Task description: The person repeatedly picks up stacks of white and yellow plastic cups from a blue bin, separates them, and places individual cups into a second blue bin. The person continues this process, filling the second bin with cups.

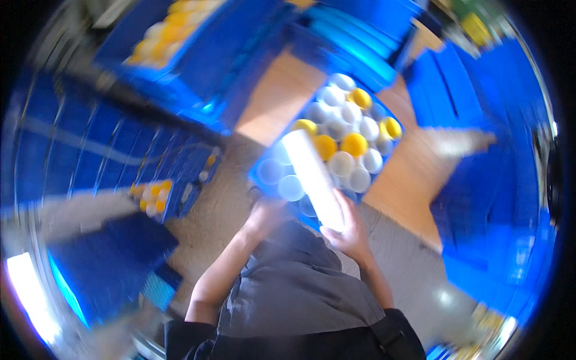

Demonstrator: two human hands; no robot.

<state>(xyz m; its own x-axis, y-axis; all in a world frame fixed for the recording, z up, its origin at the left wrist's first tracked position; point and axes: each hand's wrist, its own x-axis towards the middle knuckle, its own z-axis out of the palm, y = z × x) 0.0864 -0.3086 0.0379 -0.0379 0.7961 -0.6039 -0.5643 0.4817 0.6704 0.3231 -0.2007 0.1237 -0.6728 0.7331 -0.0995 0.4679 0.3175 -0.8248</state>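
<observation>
White tube (313, 180): one, held slantwise over the crate, far end toward 11 o'clock.
Right hand (349, 231): fingers clamped on the tube's near end, 5 o'clock.
Left hand (266, 217): beside crate's 7 o'clock corner; blurred, cannot tell whether fingers are apart.
Blue crate (254, 177): at 1 o'clock, holding white and yellow cylinders (354, 144).
Handling: probably light, stiff, smooth, apt to slip; best gripped around mid-length.
</observation>
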